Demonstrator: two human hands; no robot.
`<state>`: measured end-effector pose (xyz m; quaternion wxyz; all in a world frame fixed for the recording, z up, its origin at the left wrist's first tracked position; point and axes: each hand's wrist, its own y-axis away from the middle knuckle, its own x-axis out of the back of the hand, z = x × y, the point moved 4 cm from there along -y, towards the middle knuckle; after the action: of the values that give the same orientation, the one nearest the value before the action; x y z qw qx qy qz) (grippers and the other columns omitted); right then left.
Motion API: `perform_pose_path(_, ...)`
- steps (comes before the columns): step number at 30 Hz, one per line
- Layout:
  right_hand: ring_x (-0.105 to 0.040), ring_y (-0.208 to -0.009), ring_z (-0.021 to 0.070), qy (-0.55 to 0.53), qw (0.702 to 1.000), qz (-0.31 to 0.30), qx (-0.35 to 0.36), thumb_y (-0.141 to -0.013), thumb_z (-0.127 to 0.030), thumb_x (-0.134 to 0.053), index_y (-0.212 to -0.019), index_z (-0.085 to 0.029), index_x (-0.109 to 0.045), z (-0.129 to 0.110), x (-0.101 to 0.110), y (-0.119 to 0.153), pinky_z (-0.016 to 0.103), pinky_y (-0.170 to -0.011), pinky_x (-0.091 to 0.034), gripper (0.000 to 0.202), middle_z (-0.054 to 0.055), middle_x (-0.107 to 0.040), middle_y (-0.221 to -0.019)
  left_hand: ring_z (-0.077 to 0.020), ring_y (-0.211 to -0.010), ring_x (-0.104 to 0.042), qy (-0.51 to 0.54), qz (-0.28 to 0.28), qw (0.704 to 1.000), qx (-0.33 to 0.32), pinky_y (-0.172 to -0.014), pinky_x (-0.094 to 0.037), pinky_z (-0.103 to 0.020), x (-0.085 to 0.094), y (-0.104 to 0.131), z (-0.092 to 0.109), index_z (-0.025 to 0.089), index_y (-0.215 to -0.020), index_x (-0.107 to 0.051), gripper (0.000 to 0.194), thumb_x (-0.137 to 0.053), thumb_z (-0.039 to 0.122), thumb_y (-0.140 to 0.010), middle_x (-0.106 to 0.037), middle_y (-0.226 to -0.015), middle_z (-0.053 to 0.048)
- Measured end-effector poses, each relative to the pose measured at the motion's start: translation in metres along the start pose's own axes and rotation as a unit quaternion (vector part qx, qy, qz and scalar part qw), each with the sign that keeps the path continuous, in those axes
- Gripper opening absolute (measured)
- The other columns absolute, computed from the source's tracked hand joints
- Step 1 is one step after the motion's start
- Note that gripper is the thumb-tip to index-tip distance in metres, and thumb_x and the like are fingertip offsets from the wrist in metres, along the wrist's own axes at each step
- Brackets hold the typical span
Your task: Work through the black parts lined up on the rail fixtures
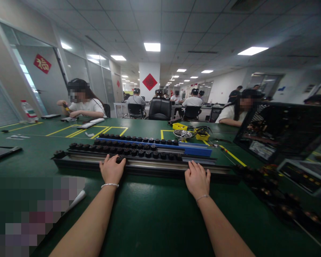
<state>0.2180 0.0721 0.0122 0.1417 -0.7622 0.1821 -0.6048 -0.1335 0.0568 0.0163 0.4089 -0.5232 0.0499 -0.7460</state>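
Note:
A long black rail [160, 166] with a shiny inner channel lies crosswise in front of me. My left hand [112, 170] is on its left half, thumb and fingers closed around a small black round-topped piece [120, 159] at the channel. Farther right, my right hand [198, 179] rests on the same rail, fingers stretched over it and apart from the thumb. One similar black piece [59, 154] sits at the rail's left end. Just behind are rows of such black pieces [141, 153], along with blue-sided rails [195, 151].
More black pieces [286, 210] line the right side near a grey box [305, 175] and a large black panel [273, 132]. Yellow bins [179, 126] and a metal bowl [182, 134] stand behind the rails. A person [87, 105] works at far left; another [234, 112] sits at right.

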Motion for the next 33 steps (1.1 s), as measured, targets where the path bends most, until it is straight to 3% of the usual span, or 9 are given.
perform_pose_path(33,-0.034,-0.126,0.0204,0.003,1.0,-0.01,-0.008,-0.086,-0.029,-0.026,-0.128,-0.019,-0.05,-0.001,0.002,0.0,0.048,-0.108,-0.01,0.05,0.003,-0.044,-0.138,-0.028,-0.127,-0.038,0.016,-0.02,0.999,-0.028,-0.107,-0.014,-0.055,0.002,0.006,0.012,0.024,-0.101,-0.066,0.038,-0.05,0.048,-0.077,-0.063,-0.117,-0.007)
